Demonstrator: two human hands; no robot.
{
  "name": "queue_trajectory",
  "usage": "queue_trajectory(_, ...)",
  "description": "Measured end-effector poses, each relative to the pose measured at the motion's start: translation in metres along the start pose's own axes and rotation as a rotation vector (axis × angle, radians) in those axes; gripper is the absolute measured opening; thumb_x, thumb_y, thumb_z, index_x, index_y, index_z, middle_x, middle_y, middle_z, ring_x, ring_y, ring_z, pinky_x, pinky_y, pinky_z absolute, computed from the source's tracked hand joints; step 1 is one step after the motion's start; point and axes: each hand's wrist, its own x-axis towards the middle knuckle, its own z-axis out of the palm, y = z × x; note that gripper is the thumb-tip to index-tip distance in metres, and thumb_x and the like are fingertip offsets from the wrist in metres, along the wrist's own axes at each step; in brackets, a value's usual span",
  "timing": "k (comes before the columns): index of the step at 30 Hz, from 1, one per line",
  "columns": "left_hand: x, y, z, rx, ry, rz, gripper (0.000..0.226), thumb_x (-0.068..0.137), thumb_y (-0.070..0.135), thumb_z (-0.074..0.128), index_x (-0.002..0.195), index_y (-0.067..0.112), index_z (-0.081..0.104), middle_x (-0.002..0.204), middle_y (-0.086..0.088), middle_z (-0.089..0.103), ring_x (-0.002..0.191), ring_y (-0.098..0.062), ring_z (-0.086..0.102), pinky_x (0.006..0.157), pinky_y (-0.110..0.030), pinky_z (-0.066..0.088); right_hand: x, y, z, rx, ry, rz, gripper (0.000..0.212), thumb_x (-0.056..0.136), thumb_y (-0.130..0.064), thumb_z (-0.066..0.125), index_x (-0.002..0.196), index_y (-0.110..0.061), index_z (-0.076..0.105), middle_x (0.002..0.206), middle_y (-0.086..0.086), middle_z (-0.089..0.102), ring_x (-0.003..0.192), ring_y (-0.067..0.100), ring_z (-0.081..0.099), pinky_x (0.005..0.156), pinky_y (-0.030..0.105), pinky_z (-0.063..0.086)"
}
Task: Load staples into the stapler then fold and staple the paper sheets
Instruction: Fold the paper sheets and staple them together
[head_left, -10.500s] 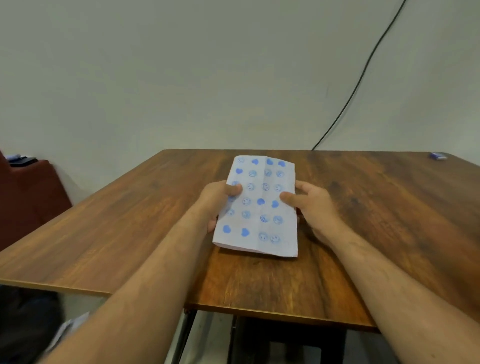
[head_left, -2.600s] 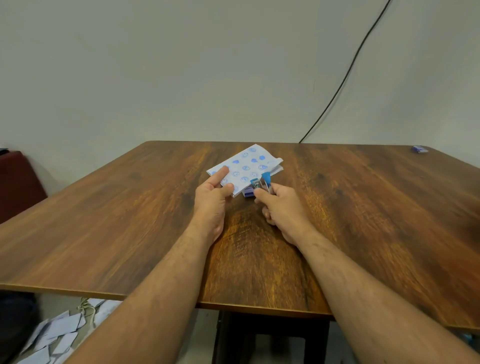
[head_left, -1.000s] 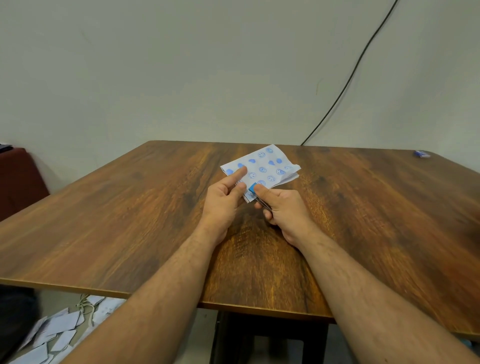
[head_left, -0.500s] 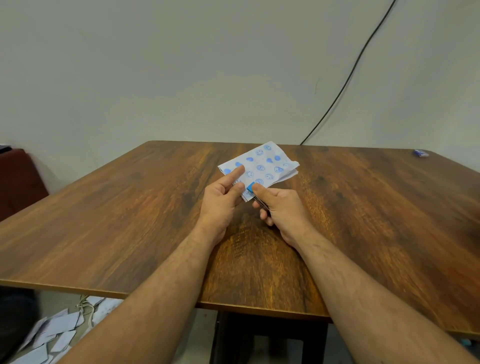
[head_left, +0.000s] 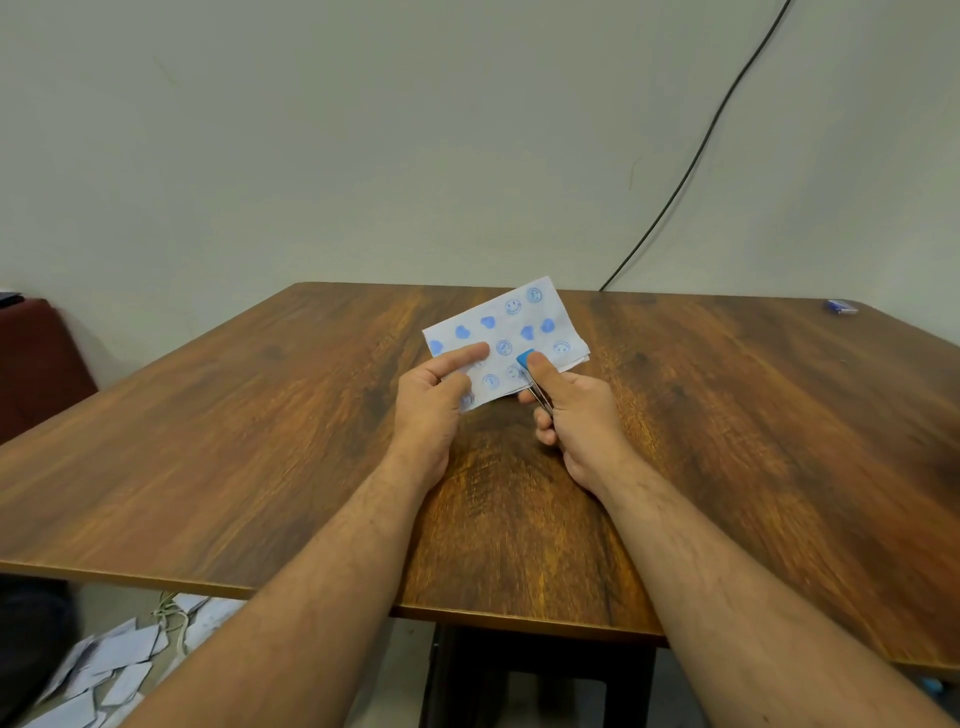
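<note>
The folded white paper (head_left: 511, 325), printed with blue hearts and smiley faces, is raised above the wooden table (head_left: 260, 441) at its middle. My left hand (head_left: 434, 402) pinches the paper's near left corner between thumb and fingers. My right hand (head_left: 574, 410) is wrapped around a small stapler (head_left: 530, 371) with a blue top and metal body. My thumb presses on its blue tip, and its jaws are over the paper's near edge. Most of the stapler is hidden inside my fist.
A small blue box (head_left: 841, 306) lies at the table's far right corner. A black cable (head_left: 691, 171) runs down the wall behind the table. Scattered paper sheets (head_left: 109, 670) lie on the floor at the lower left. A dark red seat (head_left: 36, 364) stands at the left.
Both hands have lifted the paper slightly and tilted it, its far corner higher than before. The stapler stays clamped on the near edge under my right thumb.
</note>
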Motion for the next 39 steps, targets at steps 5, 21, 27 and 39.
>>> queue_trajectory(5,-0.0012,0.0011,-0.0003,-0.027,-0.054,-0.017,0.033,0.085,-0.001,0.074,0.115,0.013,0.077,0.111,0.004,0.071,0.096,-0.013,0.075,0.081,-0.030,0.062,0.0001,0.0017,0.0007,-0.008,-0.032,-0.001,0.031,0.090,-0.039,0.073,0.091,-0.008,0.073,0.073,0.005,0.068,0.046,0.010,0.042,0.039,0.021,0.031)
queue_trajectory(21,-0.0008,0.0009,0.0005,0.039,-0.046,0.015,0.036,0.084,-0.001,0.075,0.116,0.016,0.076,0.116,0.008,0.068,0.094,-0.002,0.072,0.074,-0.020,0.059,-0.0019,0.0006,-0.0002,-0.120,-0.051,0.004,0.034,0.092,-0.039,0.070,0.091,-0.006,0.074,0.074,0.006,0.067,0.049,0.009,0.044,0.041,0.022,0.034)
queue_trajectory(27,0.0000,0.0007,-0.0007,0.021,-0.058,-0.006,0.036,0.084,-0.001,0.076,0.115,0.018,0.077,0.122,0.004,0.068,0.104,-0.011,0.069,0.076,-0.023,0.060,-0.0021,0.0011,-0.0003,-0.148,-0.036,-0.013,0.035,0.092,-0.039,0.071,0.083,-0.005,0.074,0.069,0.006,0.064,0.047,0.009,0.044,0.042,0.023,0.034)
queue_trajectory(39,0.0009,-0.0020,-0.0004,0.030,-0.056,-0.034,0.035,0.082,0.001,0.078,0.111,0.021,0.079,0.127,0.000,0.066,0.112,-0.018,0.067,0.090,-0.040,0.061,-0.0064,-0.0023,-0.0011,-0.196,-0.022,-0.039,0.037,0.092,-0.038,0.070,0.081,-0.003,0.075,0.067,0.006,0.062,0.049,0.010,0.046,0.044,0.022,0.037)
